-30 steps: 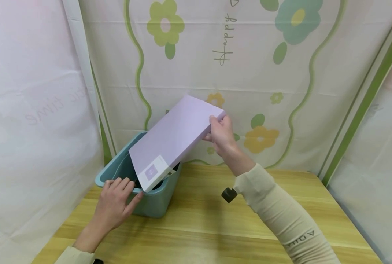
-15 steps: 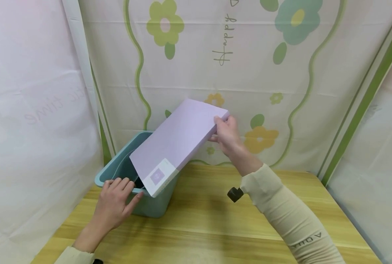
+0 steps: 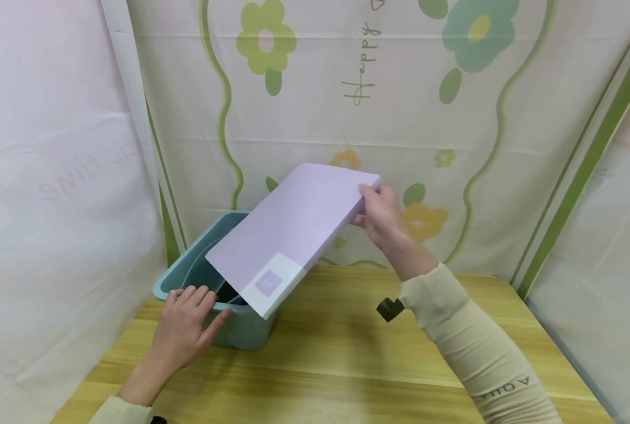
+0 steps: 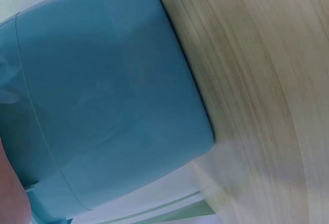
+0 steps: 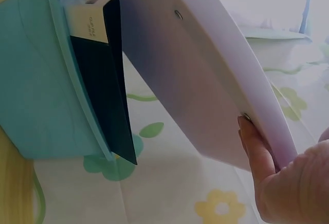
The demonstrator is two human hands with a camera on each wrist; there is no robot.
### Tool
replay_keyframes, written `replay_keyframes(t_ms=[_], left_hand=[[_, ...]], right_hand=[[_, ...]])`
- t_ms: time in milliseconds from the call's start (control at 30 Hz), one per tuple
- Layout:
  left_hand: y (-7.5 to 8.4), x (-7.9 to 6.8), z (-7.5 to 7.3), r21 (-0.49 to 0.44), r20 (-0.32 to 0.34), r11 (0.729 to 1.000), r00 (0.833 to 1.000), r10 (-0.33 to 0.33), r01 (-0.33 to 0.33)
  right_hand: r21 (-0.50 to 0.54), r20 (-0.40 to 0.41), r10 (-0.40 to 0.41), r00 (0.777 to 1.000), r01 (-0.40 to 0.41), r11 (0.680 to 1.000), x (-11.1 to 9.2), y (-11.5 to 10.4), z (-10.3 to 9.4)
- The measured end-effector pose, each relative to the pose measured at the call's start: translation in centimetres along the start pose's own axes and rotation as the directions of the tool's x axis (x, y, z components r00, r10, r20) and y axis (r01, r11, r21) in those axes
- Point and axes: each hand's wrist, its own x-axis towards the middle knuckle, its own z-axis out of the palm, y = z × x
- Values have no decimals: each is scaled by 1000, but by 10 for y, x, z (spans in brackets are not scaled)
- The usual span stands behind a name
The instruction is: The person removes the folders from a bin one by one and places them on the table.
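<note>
Plainly, the right hand [image 3: 381, 215] pinches one lilac folder [image 3: 299, 218] by its upper right corner, thumb above, fingers beneath. The folder hangs tilted above the mouth of one blue-green bin [image 3: 246, 333]; whether it touches the rim I cannot tell. It is a flat, smooth, stiff-looking rectangle, with one white label [image 3: 274, 284] at its lower end and two small metal fittings [image 5: 178, 15] on its underside. The left hand [image 3: 182, 324] grips the bin's near rim, fingers bent over it. Inside the smooth, round-cornered bin stands one dark folder [image 5: 100, 90] with a pale band. Beneath lies one wood-grained table [image 3: 400, 371]; behind hangs creased, flower-printed cloth [image 3: 400, 118].
</note>
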Motion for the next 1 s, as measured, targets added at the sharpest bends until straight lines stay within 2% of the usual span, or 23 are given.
replay_keyframes(t_ms=[267, 467, 1000], left_hand=[[0, 1, 1, -6, 8, 1000, 1000, -2, 2], [0, 3, 2, -10, -15, 1000, 1000, 6, -6], [-2, 1, 3, -18, -16, 1000, 1000, 5, -6]], right_hand=[[-22, -6, 5, 1000, -5, 1000, 2, -6, -12], [-19, 1, 20, 1000, -20, 1000, 4, -11, -20], [-7, 64, 30, 997, -30, 1000, 2, -14, -36]])
